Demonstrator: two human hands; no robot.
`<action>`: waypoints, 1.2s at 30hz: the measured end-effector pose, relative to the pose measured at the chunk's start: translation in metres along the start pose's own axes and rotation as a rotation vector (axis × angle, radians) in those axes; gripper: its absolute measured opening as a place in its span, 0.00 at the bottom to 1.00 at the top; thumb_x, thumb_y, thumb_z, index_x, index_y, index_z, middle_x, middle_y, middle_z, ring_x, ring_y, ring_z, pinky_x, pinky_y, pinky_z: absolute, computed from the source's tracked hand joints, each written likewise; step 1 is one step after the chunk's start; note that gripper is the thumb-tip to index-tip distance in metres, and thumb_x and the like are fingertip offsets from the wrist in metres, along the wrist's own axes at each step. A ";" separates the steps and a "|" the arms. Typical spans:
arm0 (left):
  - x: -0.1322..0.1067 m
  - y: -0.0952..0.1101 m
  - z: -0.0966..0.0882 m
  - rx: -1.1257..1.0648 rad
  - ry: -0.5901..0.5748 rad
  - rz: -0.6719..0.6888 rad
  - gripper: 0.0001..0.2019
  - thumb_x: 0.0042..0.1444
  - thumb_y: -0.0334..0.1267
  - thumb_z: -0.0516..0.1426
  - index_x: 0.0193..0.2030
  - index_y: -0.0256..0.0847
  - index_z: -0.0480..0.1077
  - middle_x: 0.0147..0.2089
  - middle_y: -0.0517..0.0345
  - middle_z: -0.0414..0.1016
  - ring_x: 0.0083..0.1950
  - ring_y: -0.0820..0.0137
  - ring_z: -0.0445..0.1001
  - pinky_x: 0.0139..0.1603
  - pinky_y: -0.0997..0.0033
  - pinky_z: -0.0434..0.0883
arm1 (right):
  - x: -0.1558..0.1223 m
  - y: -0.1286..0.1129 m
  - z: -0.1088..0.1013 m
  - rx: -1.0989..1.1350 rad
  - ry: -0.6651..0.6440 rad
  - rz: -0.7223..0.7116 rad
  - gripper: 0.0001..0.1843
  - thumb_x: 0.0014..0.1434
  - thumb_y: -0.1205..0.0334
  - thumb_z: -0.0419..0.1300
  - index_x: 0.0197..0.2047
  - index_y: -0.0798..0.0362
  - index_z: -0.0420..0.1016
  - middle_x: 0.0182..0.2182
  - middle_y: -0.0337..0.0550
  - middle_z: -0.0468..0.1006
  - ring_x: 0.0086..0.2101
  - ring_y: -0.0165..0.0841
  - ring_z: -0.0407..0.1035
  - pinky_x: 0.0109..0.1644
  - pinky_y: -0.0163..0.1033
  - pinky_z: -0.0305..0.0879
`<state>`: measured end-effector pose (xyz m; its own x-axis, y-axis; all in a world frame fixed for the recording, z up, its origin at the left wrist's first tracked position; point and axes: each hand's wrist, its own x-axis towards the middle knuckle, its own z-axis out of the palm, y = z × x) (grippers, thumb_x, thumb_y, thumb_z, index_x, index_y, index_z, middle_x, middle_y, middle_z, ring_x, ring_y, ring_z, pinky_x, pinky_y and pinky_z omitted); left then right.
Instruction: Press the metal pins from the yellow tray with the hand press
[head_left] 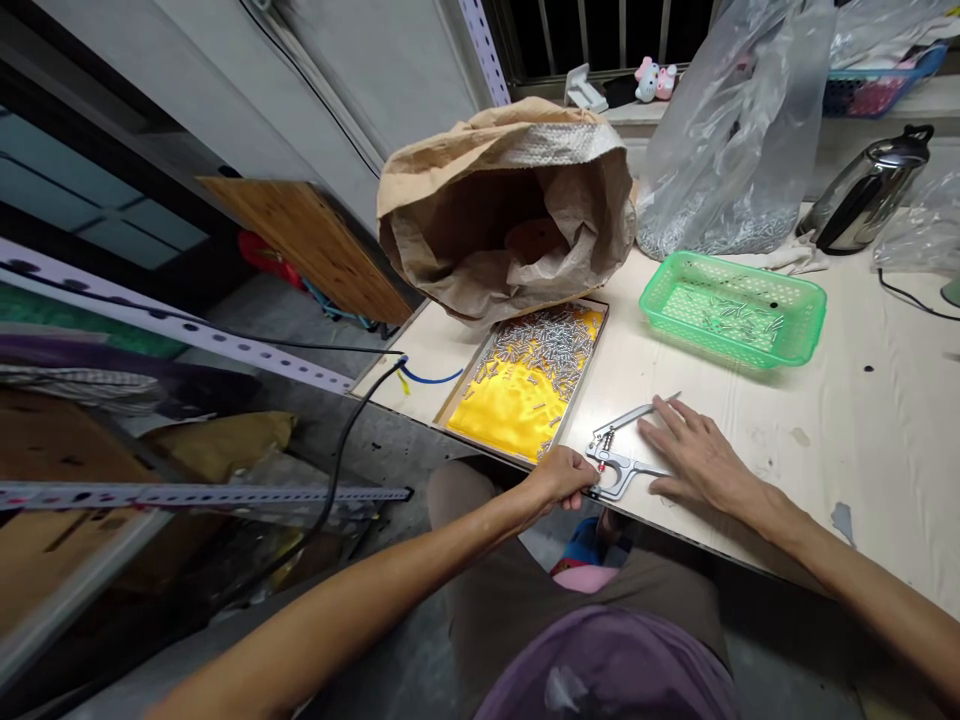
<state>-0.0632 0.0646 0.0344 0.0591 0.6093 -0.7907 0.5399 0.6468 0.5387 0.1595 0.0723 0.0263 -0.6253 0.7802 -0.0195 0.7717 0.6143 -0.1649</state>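
A small metal hand press tool (pixel 619 462) lies at the front edge of the pale table (pixel 840 420). My left hand (pixel 562 478) is closed in a pinch at the tool's jaw end; what it pinches is too small to make out. My right hand (pixel 694 450) rests on the tool's handles with its fingers stretched out flat. Just left of the tool sits a shallow tray (pixel 525 385) lined with yellow cloth and holding several small metal pins.
A crumpled brown paper sack (pixel 510 210) stands behind the tray. A green plastic basket (pixel 733 308) holds a few pins. A clear bag of pins (pixel 720 150) and a steel kettle (pixel 866 195) are at the back. A black cable (pixel 352 420) hangs off the table's left end.
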 end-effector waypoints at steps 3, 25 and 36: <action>-0.003 0.004 0.001 -0.008 0.002 -0.012 0.09 0.49 0.32 0.56 0.20 0.36 0.66 0.08 0.69 0.58 0.10 0.79 0.59 0.13 0.81 0.54 | 0.008 0.014 0.005 -0.009 -0.016 -0.022 0.46 0.47 0.40 0.63 0.63 0.53 0.56 0.61 0.60 0.59 0.60 0.55 0.50 0.53 0.56 0.57; 0.001 -0.004 0.005 -0.031 -0.024 -0.023 0.15 0.51 0.36 0.58 0.17 0.37 0.62 0.07 0.67 0.57 0.10 0.79 0.57 0.14 0.83 0.53 | 0.016 0.012 0.000 0.021 -0.005 -0.021 0.44 0.41 0.47 0.69 0.58 0.59 0.61 0.46 0.55 0.71 0.45 0.47 0.63 0.46 0.48 0.61; -0.023 -0.001 0.010 0.530 0.332 0.468 0.09 0.59 0.39 0.53 0.40 0.38 0.71 0.36 0.51 0.75 0.38 0.65 0.75 0.37 0.69 0.70 | 0.009 -0.008 -0.006 0.017 -0.025 0.064 0.24 0.46 0.58 0.68 0.46 0.56 0.69 0.39 0.51 0.71 0.41 0.42 0.64 0.42 0.44 0.65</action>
<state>-0.0571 0.0452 0.0492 0.1704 0.9240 -0.3423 0.8551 0.0340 0.5174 0.1485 0.0753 0.0329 -0.5773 0.8147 -0.0556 0.8084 0.5606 -0.1794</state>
